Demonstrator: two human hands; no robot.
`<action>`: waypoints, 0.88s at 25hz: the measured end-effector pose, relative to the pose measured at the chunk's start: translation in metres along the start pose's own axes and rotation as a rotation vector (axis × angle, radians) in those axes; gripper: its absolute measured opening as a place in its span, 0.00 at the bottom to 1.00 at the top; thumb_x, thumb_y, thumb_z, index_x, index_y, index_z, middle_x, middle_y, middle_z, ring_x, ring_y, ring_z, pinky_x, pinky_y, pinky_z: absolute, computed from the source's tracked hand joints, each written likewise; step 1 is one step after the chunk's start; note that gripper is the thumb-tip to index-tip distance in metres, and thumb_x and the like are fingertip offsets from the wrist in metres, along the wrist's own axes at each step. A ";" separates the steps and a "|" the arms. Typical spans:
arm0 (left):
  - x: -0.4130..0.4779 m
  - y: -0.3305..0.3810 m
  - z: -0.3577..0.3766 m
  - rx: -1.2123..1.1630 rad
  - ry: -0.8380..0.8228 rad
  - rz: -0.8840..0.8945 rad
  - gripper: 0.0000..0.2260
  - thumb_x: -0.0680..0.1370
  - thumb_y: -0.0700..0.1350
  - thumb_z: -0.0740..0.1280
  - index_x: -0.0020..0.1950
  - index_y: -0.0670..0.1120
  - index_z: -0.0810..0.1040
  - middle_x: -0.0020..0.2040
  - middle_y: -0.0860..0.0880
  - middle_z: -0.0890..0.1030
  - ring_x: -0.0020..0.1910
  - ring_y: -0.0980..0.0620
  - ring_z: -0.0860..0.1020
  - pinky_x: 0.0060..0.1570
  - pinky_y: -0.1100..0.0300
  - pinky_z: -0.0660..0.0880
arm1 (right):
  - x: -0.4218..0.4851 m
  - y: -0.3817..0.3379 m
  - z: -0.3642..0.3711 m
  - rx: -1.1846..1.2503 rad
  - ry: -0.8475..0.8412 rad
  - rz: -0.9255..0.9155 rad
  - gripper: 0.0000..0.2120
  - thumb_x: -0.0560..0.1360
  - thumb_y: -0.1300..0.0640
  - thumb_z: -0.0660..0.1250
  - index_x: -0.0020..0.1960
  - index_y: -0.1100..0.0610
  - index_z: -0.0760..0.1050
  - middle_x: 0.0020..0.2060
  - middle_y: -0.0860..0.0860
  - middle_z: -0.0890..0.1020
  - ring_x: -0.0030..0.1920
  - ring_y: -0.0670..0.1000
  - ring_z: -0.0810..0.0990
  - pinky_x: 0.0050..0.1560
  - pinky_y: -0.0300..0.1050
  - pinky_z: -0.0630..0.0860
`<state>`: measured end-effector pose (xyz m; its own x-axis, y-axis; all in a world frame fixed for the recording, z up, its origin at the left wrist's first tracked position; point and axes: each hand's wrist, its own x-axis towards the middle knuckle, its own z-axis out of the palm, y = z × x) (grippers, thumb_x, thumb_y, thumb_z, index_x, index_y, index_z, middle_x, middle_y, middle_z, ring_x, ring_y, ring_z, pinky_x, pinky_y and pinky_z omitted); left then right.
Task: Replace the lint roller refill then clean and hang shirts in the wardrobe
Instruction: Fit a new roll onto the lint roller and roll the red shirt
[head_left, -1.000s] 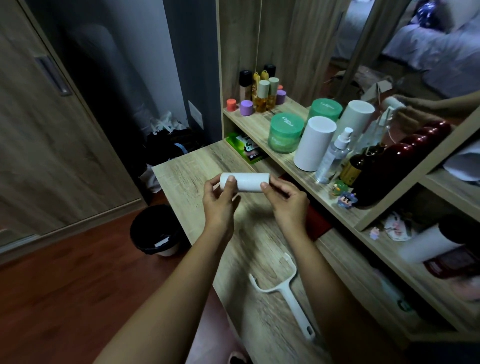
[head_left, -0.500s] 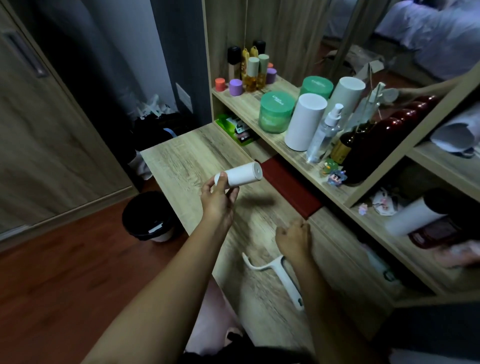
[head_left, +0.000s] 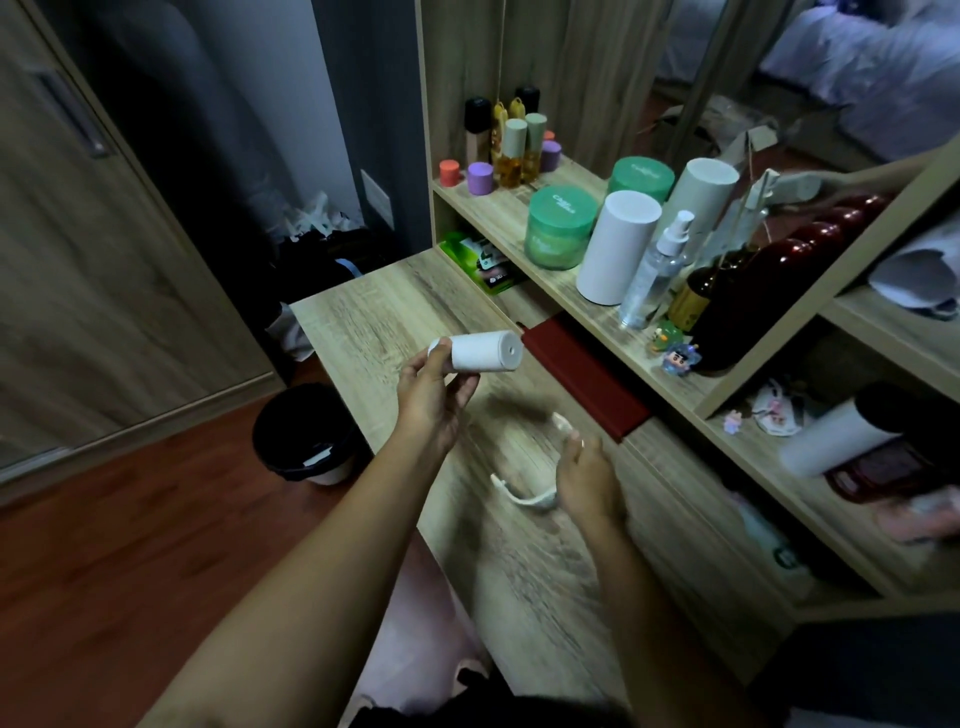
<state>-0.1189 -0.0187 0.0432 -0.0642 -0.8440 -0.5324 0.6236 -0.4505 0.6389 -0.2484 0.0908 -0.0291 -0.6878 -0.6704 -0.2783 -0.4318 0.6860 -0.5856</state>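
Lifted off the counter (head_left: 374, 322) since the earlier frame, where it lay flat: the lint roller handle (head_left: 522, 500), now blurred with motion. Gripped in the right hand (head_left: 584, 478), fingers curled round its middle, with a pale tip showing beyond the knuckles and a curved white arm below and left of them. Cannot tell through the blur which end carries the spindle.

Held up in the left hand (head_left: 434, 395), thumb and fingers wrapped round one end: the refill roll (head_left: 483, 352), just left of the far end of the red case (head_left: 587, 379). Long axis close to horizontal, free end with the core hole pointing toward the red case.

Handle and right hand just past the red case's near end, on the person's side, and apart from the refill.

Judged as the step in hand: mating handle and refill. Turns on lining the spindle up with the core hole along that horizontal axis. Open end already facing the right hand's side, so probably a matter of raising the handle toward the refill and sliding in.
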 end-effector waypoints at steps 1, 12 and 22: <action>0.001 0.004 -0.002 0.033 -0.003 -0.009 0.10 0.77 0.43 0.65 0.55 0.44 0.69 0.51 0.45 0.75 0.47 0.51 0.77 0.40 0.59 0.81 | 0.001 -0.013 -0.014 0.038 -0.001 -0.075 0.19 0.79 0.44 0.46 0.56 0.56 0.68 0.51 0.60 0.79 0.47 0.60 0.77 0.44 0.50 0.69; -0.002 0.019 -0.012 0.541 -0.306 0.007 0.07 0.76 0.39 0.61 0.52 0.47 0.73 0.46 0.46 0.75 0.40 0.49 0.76 0.37 0.58 0.76 | 0.016 -0.092 -0.070 -0.038 -0.077 -0.550 0.17 0.77 0.48 0.51 0.49 0.52 0.78 0.34 0.53 0.78 0.43 0.60 0.78 0.40 0.47 0.70; -0.010 0.014 -0.015 0.570 -0.386 -0.016 0.05 0.77 0.37 0.59 0.50 0.44 0.71 0.38 0.48 0.75 0.31 0.57 0.77 0.39 0.58 0.73 | 0.015 -0.096 -0.065 -0.091 -0.090 -0.562 0.17 0.78 0.48 0.50 0.49 0.52 0.76 0.45 0.56 0.83 0.48 0.61 0.78 0.43 0.47 0.69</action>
<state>-0.0984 -0.0123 0.0489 -0.4085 -0.8316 -0.3762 0.1201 -0.4576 0.8810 -0.2547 0.0333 0.0725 -0.2878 -0.9577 -0.0090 -0.7677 0.2363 -0.5957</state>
